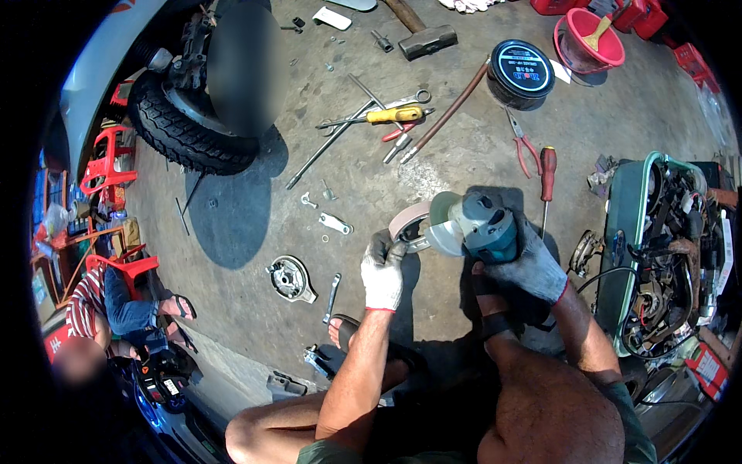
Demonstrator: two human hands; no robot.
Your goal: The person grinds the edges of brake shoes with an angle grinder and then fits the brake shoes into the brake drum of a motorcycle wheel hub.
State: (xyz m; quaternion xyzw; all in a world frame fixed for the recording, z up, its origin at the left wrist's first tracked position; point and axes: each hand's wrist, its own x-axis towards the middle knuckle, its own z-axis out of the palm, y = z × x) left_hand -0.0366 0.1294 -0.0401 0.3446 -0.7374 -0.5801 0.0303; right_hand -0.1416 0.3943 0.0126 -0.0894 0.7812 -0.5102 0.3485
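My left hand (384,272), in a white work glove, pinches a curved brake shoe (409,217) by its lower edge above the concrete floor. My right hand (533,267), gloved too, is wrapped round the teal body of an angle grinder (491,233). The grinder's disc (444,209) and guard are right beside the shoe's lining. Whether disc and lining touch, I cannot tell. Nearby on the floor lie a round brake plate (290,280), a small spanner (332,297) and a metal lever arm (335,224).
Ahead lie a yellow-handled screwdriver (394,114), pliers (524,148), a red screwdriver (548,174), a hammer (427,42) and a black grease tub (521,74). A green crate (618,255) of parts stands right. A wheel (182,127) is at far left; another person (127,305) sits at left.
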